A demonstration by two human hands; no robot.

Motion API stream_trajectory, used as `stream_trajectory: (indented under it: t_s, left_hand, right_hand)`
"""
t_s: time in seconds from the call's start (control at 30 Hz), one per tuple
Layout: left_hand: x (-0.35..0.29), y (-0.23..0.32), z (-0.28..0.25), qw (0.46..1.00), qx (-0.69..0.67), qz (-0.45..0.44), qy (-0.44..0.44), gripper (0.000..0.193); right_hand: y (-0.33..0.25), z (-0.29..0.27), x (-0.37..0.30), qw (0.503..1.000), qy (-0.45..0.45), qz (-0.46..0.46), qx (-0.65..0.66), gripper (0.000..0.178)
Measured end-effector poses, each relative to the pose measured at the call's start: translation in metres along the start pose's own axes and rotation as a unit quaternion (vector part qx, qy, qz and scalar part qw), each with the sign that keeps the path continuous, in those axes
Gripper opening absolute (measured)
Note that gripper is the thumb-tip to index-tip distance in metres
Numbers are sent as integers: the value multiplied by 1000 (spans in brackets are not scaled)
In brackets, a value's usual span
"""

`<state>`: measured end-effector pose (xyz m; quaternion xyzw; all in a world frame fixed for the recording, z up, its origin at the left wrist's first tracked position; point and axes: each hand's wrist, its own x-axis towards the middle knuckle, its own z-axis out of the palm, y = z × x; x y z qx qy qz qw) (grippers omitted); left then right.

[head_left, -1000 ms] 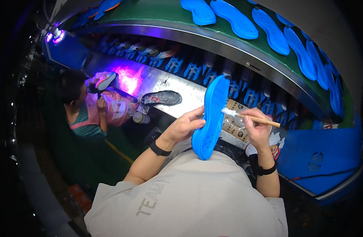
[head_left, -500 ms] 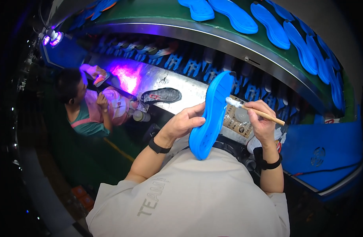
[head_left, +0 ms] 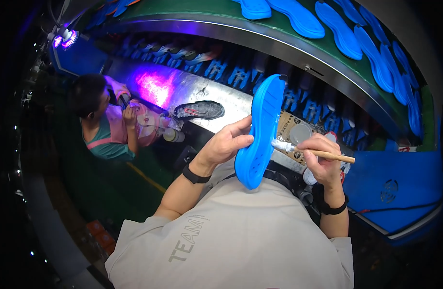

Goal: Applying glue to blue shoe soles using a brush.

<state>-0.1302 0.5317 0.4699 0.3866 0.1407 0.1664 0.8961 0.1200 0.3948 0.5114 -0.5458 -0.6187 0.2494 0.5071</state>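
My left hand (head_left: 227, 147) grips a blue shoe sole (head_left: 265, 126) by its left edge, the thumb on the near side and the fingers out of sight behind it. The sole stands nearly upright in front of my chest, its lower end close to my shirt. In my right hand (head_left: 322, 156) is a brush (head_left: 335, 155) with a wooden handle, pinched between thumb and fingers. Its white-coated bristles touch the sole's right edge, at about mid-length. Behind the brush, a round whitish lid or dish (head_left: 301, 134) rests on a printed brown cardboard piece (head_left: 285, 126).
On the metal bench (head_left: 183, 86) lies a dark shoe upper (head_left: 199, 110). Several blue soles (head_left: 338, 31) rest on the curved green belt (head_left: 202, 12) above. A co-worker (head_left: 103, 118) sits at the left near a purple lamp (head_left: 66, 39). Blue machine housing (head_left: 395, 178) stands at right.
The brush has moved down along the sole's right edge, from its upper part to about the middle. The sole has shifted slightly up. Soles on the belt have moved right.
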Motion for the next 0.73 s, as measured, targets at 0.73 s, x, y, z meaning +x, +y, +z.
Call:
stream_trajectory:
  t_s: [0.73]
  left_hand:
    - [92,189,-71,955,82,276,78,59]
  right_hand:
    - [22,11,-34,970,157,122,138,19]
